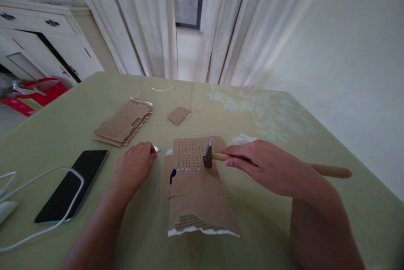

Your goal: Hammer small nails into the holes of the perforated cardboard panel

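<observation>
My right hand (pixel 267 162) grips the wooden handle of a hammer (pixel 207 156), close behind its metal head. The hammer head is at the right edge of the dotted grid on a piece of cardboard (pixel 202 202); whether it touches the surface, I cannot tell. Small pale round spots line the grid's near row, and a dark blue mark lies left of them. The cardboard's near edge is torn. Left of it, my left hand (pixel 135 161) is closed, pinching a small white piece with a thin metal tip (pixel 157 151) between thumb and finger.
A stack of perforated cardboard sheets (pixel 123 123) lies at the back left. Beyond the work sits a small cardboard square (pixel 178 115) with tiny metal bits. A phone (pixel 74 186) rests on the left under a white cable (pixel 80 175). Clear plastic (pixel 242 138) lies behind the hammer.
</observation>
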The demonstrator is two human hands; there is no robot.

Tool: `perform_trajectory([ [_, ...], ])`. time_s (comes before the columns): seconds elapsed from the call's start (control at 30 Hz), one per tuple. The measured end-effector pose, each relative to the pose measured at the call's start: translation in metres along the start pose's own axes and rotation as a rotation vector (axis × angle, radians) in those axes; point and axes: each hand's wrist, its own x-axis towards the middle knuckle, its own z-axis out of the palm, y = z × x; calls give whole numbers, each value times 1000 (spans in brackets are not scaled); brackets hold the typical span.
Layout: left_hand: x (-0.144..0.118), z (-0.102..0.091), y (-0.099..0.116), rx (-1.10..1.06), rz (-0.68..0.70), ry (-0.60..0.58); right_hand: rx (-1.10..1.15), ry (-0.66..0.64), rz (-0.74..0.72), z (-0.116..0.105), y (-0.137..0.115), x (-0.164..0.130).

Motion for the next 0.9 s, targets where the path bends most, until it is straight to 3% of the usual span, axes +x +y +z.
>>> perform_trajectory([
  [0.17,8,10,-1,-107,10,21,-15,-15,4,1,2,1],
  [0.3,10,7,6,-228,14,130,-43,-17,-8,3,4,1],
  [0.4,4,-6,26,-360,51,230,-52,-9,6,2,1,1],
  [0.5,-15,-19,56,-655,166,290,-53,-35,17,0,-4,2],
  [0.57,-30,-24,74,-823,241,290,-74,-51,22,-2,-5,1],
  [0.67,-44,-26,89,-850,301,230,-97,-57,30,-4,-4,-1],
  [0.9,-42,-24,92,-791,383,155,-86,-36,33,-2,1,-3],
])
